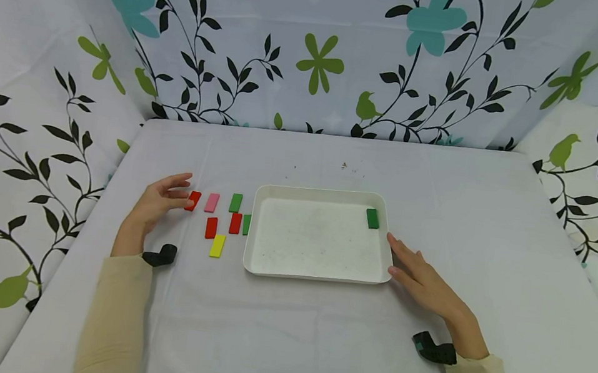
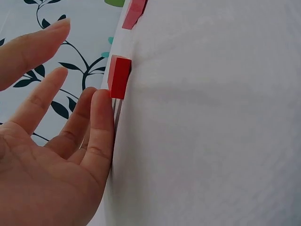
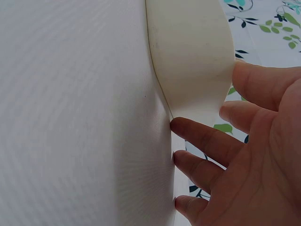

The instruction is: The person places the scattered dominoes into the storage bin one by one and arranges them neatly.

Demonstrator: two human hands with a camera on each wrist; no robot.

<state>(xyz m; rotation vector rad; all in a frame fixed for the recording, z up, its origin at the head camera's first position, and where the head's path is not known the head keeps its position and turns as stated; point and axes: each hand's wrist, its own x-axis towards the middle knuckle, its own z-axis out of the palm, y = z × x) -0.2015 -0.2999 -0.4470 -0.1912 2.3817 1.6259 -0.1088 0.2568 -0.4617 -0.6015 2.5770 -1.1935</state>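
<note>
My left hand is at the left end of a loose group of small blocks, its fingers spread and gently bent. One fingertip meets the edge of a red block, the leftmost of the group. A white tray lies to the right of the blocks, with one green block inside near its right wall. Along that right side rests my right hand, fingers extended. In the right wrist view, its fingertips reach the tray's outer wall and the tablecloth beside it.
Between left hand and tray lie a pink block, a green block, a yellow block, two more red blocks and another green one at the tray's left wall. A white cloth covers the table; patterned curtains surround it.
</note>
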